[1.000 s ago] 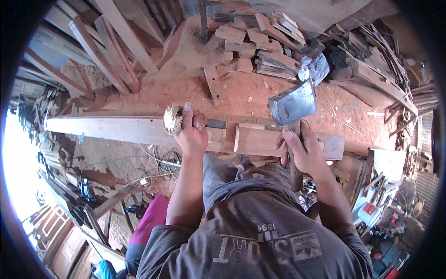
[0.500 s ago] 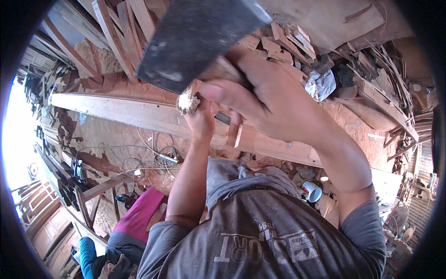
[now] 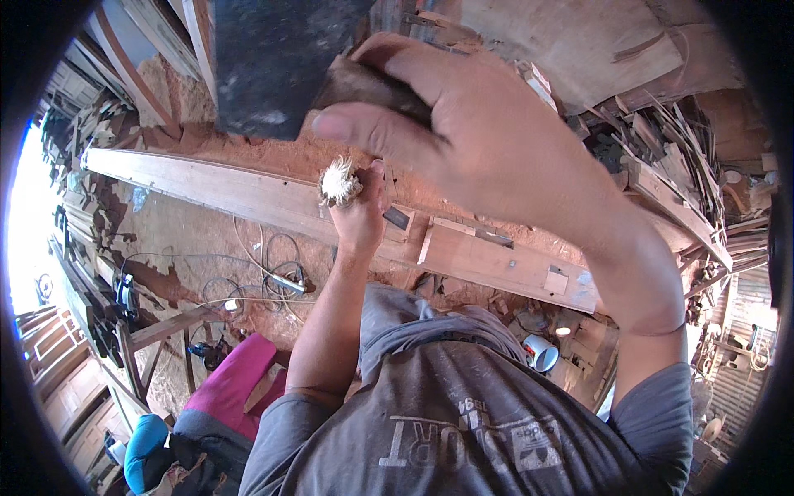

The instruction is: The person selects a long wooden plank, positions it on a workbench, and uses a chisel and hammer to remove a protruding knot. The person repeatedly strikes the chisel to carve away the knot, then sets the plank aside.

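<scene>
My left hand point(image 3: 361, 217) is wrapped round an upright chisel, whose wooden handle point(image 3: 340, 183) ends in a pale, frayed top. Its blade is hidden under the fist. The fist is over a long wooden beam point(image 3: 223, 183), beside a dark rectangular hole point(image 3: 398, 217) cut in it. Up close to the view, my right hand point(image 3: 463, 124) grips the brown wooden handle of a mallet-like tool with a broad, flat dark head point(image 3: 285, 62). That head is beyond the frayed top, and a gap shows between them.
Another slot point(image 3: 494, 236) is cut farther right in the beam. Cables point(image 3: 273, 269) lie coiled on the dirt floor. Wood scraps point(image 3: 674, 157) are heaped at right. A white cup point(image 3: 542, 353) stands near my right side. Pink cloth point(image 3: 236, 380) shows at lower left.
My right hand and the broad-headed tool have moved up and away from the frayed handle top, toward the view's upper left. My left hand keeps its grip on the chisel, nearly in place.
</scene>
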Available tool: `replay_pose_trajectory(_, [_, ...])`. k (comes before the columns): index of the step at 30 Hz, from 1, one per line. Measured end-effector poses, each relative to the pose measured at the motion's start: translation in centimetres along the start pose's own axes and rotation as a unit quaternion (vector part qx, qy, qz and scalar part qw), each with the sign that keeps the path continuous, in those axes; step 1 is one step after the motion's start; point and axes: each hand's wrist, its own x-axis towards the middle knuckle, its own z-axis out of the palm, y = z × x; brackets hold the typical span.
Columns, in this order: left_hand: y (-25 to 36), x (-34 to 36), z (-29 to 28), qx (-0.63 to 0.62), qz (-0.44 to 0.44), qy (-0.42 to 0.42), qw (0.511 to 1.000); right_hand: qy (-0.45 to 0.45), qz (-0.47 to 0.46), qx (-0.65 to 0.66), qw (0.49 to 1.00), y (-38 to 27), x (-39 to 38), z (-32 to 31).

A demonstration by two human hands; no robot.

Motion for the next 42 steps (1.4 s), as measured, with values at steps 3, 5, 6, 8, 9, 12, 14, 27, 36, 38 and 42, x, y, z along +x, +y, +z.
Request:
replay_pose_trajectory(3, [0.5,-1.0,0.7,0.135,0.001,0.032,0.99,0.02,0.0,0.008,1.0,0.0,-1.0,1.4])
replay_pose_trajectory(5, [0.5,-1.2,-0.5,0.249,-0.029,0.045,0.967,-0.039,0.028,0.027,0.999,0.3,-1.4,1.6])
replay_pose_trajectory(6, [0.4,-1.5,-1.0,0.249,-0.042,0.053,0.966,-0.058,0.044,0.035,0.997,0.2,-1.4,1.7])
replay_pose_trajectory(8, [-0.7,-1.9,-1.8,0.128,-0.012,0.053,0.99,-0.097,0.076,0.052,0.991,-0.3,-1.3,1.7])
replay_pose_trajectory(9, [-0.7,-1.9,-1.3,0.119,0.018,0.04,0.992,-0.058,0.048,0.036,0.997,-0.1,-1.4,2.1])
replay_pose_trajectory(12, [-1.3,-2.1,0.0,0.246,0.126,-0.008,0.961,-0.05,0.027,-0.042,0.997,1.2,-2.8,4.1])
replay_pose_trajectory(14, [-2.4,-2.3,0.4,0.118,0.097,0.02,0.988,-0.187,0.085,-0.121,0.971,2.3,-3.9,4.8])
replay_pose_trajectory(27, [-0.1,-3.2,1.6,0.193,0.123,0.06,0.972,-0.042,-0.008,-0.045,0.998,-2.6,-0.1,1.1])
replay_pose_trajectory(36, [0.3,-1.8,-0.1,-0.007,-0.004,-0.034,0.999,-0.169,0.146,-0.008,0.975,3.4,-3.8,0.5])
replay_pose_trajectory(38, [2.7,-1.5,1.4,-0.037,-0.013,-0.055,0.998,-0.09,0.171,0.037,0.98,3.8,-4.9,-0.3])
replay_pose_trajectory(42, [3.1,-2.4,3.8,0.214,0.02,-0.119,0.969,-0.048,0.327,0.129,0.935,3.9,-8.5,-1.9])
